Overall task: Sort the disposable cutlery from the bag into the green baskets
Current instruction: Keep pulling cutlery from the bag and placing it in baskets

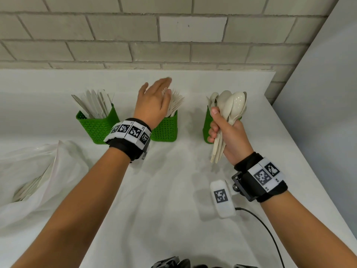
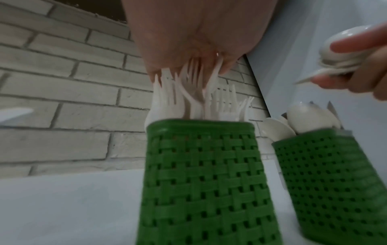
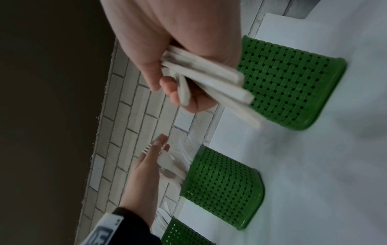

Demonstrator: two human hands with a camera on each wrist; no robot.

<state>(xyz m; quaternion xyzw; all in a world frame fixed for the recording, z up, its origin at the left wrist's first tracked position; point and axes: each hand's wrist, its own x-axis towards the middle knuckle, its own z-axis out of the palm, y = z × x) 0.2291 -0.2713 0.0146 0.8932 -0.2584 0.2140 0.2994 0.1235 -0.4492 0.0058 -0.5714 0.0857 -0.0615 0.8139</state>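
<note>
plastic bag [image 1: 38,182] far left, cutlery left inside | knife basket [image 1: 98,126] | left hand [image 1: 154,101] flat, fingers straight, touching fork tips in fork basket [image 1: 166,128] | right hand [image 1: 226,132] clenched round spoon bundle [image 1: 229,105], handles down, just before spoon basket [image 1: 207,122], nearer hand.

white counter [image 1: 173,190] against a brick wall, three green baskets [image 1: 165,128] standing in a row near the back, clear plastic bag [image 1: 38,171] lying front left
</note>
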